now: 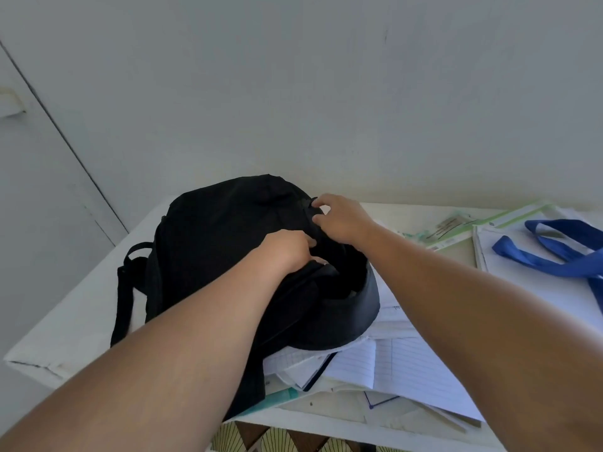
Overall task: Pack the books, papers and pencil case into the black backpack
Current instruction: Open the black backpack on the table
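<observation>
The right hand (342,220) takes its grip at the top edge of the black backpack (228,256): the thumb and the fingers are curled and pinch a small dark piece there, probably the zipper pull, though it is too small to be sure. The left hand (287,249) is just beside it, toward 7 o'clock, with the fingers curled down over the near lip of the opening and pressing into the fabric. So both hands hold the bag, and neither holds any paper or book.

Between the two hands the mouth of the backpack gapes, and it faces about 4 o'clock, toward the person's right side. The bag lies on the white worktop (81,321), its long axis running roughly from 11 o'clock to 5 o'clock, one strap (125,288) hanging at 9 o'clock.

The things to pack lie on the side of the opening. Lined papers (408,363) and a dark-edged notebook (318,370) spread from 5 o'clock to 3 o'clock of the bag, and some of them go under its lower edge. Farther out, at 2 o'clock, is a green-bordered folder (489,223) and a white stack with a blue ribbon (554,252) over it. A pencil case I cannot find.

In my judgement the step in hand is opening the bag wider. The right hand is the nearer one to the papers, so it would reach them first while the left keeps the mouth open.
</observation>
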Motion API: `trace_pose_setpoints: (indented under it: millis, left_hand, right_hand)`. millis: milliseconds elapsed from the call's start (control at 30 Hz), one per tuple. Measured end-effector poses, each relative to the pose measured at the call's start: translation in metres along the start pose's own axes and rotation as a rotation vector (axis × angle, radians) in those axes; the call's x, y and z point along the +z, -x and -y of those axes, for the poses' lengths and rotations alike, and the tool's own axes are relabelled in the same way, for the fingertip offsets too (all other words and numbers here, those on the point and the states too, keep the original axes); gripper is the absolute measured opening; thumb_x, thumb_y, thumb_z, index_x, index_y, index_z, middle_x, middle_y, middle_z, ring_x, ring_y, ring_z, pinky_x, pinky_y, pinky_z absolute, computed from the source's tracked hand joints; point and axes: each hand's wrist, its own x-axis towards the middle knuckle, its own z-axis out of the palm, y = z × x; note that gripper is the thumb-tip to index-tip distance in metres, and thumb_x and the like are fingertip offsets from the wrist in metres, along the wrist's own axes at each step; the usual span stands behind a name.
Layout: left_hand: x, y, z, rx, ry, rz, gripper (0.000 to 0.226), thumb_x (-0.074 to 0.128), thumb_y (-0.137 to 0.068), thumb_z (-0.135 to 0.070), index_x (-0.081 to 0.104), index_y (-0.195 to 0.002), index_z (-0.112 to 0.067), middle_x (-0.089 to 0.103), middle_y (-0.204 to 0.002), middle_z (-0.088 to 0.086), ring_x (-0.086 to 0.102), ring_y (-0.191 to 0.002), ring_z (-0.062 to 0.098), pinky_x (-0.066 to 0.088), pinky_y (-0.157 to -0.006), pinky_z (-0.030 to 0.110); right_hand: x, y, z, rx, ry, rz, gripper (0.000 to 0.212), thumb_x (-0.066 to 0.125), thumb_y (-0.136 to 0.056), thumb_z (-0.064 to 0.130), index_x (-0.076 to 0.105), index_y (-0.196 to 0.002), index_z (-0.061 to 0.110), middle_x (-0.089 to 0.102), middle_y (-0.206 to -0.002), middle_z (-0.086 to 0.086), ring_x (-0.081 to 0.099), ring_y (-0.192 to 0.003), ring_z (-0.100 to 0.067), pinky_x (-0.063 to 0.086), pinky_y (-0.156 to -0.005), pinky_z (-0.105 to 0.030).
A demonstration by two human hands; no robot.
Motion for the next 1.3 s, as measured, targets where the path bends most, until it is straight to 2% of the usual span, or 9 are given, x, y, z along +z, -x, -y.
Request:
trace_pose_setpoints:
  millis: [100,233,533,633,767,900,1000,1133,1300]
  left_hand:
    - [0.003,-0.003,-0.001,0.020,-0.054,0.007,0.064,0.054,-0.095,-0.067,0.050,-0.148,-0.032,0.059,-0.143,0.001,0.056,-0.128,0.026,0.048,-0.104,0.040]
    - [0.007,-0.002,-0.002,0.039,-0.098,-0.003,0.059,0.051,-0.095,-0.068,0.056,-0.141,-0.031,0.064,-0.130,0.001,0.060,-0.119,0.024,0.050,-0.100,0.042]
    - [0.004,0.005,-0.006,0.018,-0.087,0.000,0.065,0.051,-0.096,-0.066,0.047,-0.150,-0.032,0.058,-0.139,0.003,0.052,-0.130,0.024,0.045,-0.102,0.035]
    - [0.003,0.006,-0.007,0.020,-0.099,0.008,0.067,0.050,-0.096,-0.067,0.044,-0.152,-0.032,0.058,-0.139,0.003,0.051,-0.130,0.024,0.044,-0.101,0.035]
    - [0.006,0.005,-0.007,-0.004,-0.075,0.005,0.073,0.049,-0.094,-0.070,0.036,-0.157,-0.035,0.052,-0.145,0.006,0.048,-0.134,0.024,0.043,-0.106,0.036]
    - [-0.006,0.008,0.002,-0.013,0.091,0.096,0.060,0.049,-0.102,-0.057,0.039,-0.156,-0.032,0.046,-0.156,-0.001,0.045,-0.141,0.023,0.040,-0.113,0.040]
    - [-0.025,0.002,0.019,-0.071,0.284,-0.108,0.046,0.041,-0.104,-0.027,0.045,-0.150,-0.027,0.063,-0.130,0.006,0.069,-0.104,0.027,0.059,-0.089,0.044]
    - [-0.035,-0.011,0.026,0.014,-0.038,-0.444,0.062,0.042,-0.102,-0.017,0.022,-0.157,-0.039,0.052,-0.130,0.005,0.062,-0.098,0.030,0.049,-0.072,0.038]
    - [-0.036,-0.029,0.014,0.055,0.003,-0.497,0.030,0.044,-0.102,-0.017,0.058,-0.124,-0.030,0.062,-0.109,0.003,0.062,-0.091,0.029,0.054,-0.076,0.046]
  right_hand:
    - [0.018,-0.033,-0.006,-0.023,0.090,0.072,0.051,0.049,-0.102,0.022,0.049,-0.153,0.032,0.052,-0.151,-0.010,0.054,-0.130,-0.033,0.047,-0.107,-0.038]
    - [0.031,-0.062,-0.005,0.003,0.274,0.146,0.055,0.039,-0.104,0.023,0.040,-0.155,0.043,0.034,-0.151,-0.016,0.050,-0.128,-0.041,0.048,-0.101,-0.044]
    - [0.038,-0.069,-0.011,0.024,0.338,0.041,0.035,0.045,-0.105,0.025,0.050,-0.137,0.014,0.043,-0.137,-0.016,0.055,-0.118,-0.040,0.045,-0.086,-0.043]
    - [0.035,-0.067,-0.015,-0.012,0.275,-0.040,0.025,0.052,-0.104,0.024,0.052,-0.127,0.014,0.045,-0.130,-0.016,0.050,-0.119,-0.038,0.040,-0.081,-0.039]
    - [0.028,-0.057,-0.010,-0.139,0.141,-0.169,0.017,0.049,-0.097,0.005,0.059,-0.101,0.020,0.059,-0.103,-0.005,0.061,-0.093,-0.029,0.047,-0.069,-0.036]
    - [0.015,-0.044,-0.003,-0.242,0.075,-0.246,0.022,0.049,-0.103,0.012,0.068,-0.114,0.016,0.062,-0.108,-0.005,0.060,-0.094,-0.025,0.048,-0.077,-0.035]
    - [0.009,-0.033,-0.004,-0.280,0.111,-0.245,0.028,0.047,-0.105,0.012,0.073,-0.112,0.016,0.061,-0.108,-0.005,0.060,-0.093,-0.025,0.045,-0.077,-0.031]
    - [-0.002,-0.018,0.001,-0.335,0.078,-0.266,0.028,0.048,-0.106,0.013,0.074,-0.114,0.016,0.064,-0.107,-0.007,0.063,-0.093,-0.025,0.052,-0.084,-0.035]
    - [-0.007,0.002,0.001,-0.338,0.045,-0.283,0.026,0.051,-0.106,0.014,0.076,-0.112,0.018,0.064,-0.107,-0.006,0.064,-0.092,-0.025,0.052,-0.085,-0.034]
